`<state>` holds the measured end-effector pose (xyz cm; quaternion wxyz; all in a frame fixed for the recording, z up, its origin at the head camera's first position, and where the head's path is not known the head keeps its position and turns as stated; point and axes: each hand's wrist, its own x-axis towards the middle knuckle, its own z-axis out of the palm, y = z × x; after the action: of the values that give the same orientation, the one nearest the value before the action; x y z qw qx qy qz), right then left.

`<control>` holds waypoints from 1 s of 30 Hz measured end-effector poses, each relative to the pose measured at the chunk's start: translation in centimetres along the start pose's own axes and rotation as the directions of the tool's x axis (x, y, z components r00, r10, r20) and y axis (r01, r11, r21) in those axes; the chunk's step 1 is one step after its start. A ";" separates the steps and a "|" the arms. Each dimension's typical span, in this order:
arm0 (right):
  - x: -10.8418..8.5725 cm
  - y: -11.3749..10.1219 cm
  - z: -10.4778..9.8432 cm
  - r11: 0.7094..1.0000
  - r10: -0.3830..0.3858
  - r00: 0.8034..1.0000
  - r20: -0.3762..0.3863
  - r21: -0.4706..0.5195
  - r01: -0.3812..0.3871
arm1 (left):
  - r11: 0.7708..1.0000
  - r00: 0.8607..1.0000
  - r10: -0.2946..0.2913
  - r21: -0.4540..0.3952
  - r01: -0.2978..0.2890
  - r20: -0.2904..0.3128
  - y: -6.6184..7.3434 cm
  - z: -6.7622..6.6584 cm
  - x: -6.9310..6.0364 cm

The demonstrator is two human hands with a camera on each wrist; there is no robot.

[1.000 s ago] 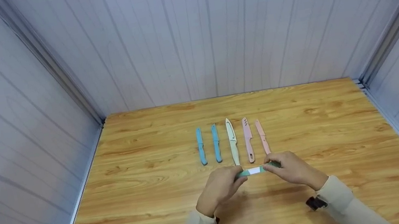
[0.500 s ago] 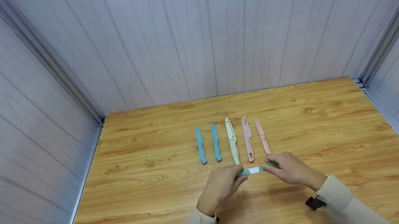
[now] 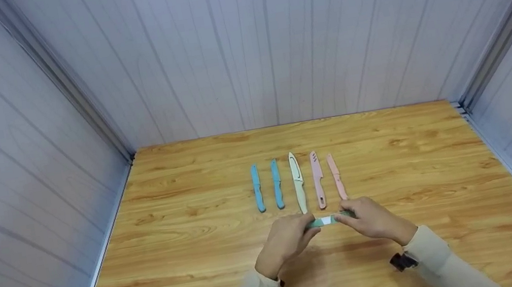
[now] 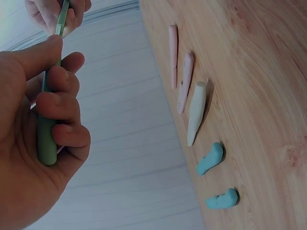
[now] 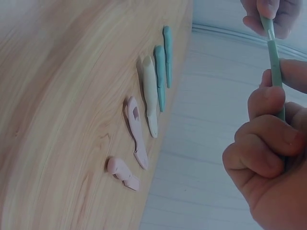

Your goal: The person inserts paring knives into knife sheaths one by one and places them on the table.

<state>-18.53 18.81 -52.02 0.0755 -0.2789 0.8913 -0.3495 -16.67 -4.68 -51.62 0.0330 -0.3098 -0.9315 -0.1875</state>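
Both hands hold a green knife (image 3: 316,223) level above the table, in front of a row of knives. My left hand (image 3: 286,238) grips its green handle (image 4: 47,139), fingers curled round it in the left wrist view. The green sheath (image 5: 274,67) at the other end is held by my right hand (image 3: 376,219), thumb and curled fingers around it. A short stretch of white blade (image 3: 327,220) shows between handle and sheath. Fingers hide much of both ends.
Beyond the hands lie two blue knives (image 3: 277,183), a cream knife (image 3: 299,183), a lilac-pink knife (image 3: 318,180) and a pink knife (image 3: 337,177), side by side on the wooden table (image 3: 191,256). Pale panel walls (image 3: 241,48) enclose the back and sides.
The hands have come slightly closer together, and the white stretch between handle and sheath looks shorter. The knives on the table have not moved.
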 end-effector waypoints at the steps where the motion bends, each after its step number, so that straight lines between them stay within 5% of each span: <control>1: 0.0 0.0 0.0 1.000 0.001 1.000 0.003 0.000 -0.001 | 1.000 1.000 -0.003 -0.003 0.003 0.003 0.0 0.1 0.0; 30: 0.3 -0.5 0.3 0.999 0.022 0.999 0.023 -0.033 -0.021 | 1.000 1.000 0.012 0.013 -0.012 -0.005 0.5 0.3 0.4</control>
<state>-18.47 18.18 -51.85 0.0853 -0.2746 0.8989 -0.3306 -16.68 -4.03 -51.68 0.0387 -0.3145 -0.9309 -0.1820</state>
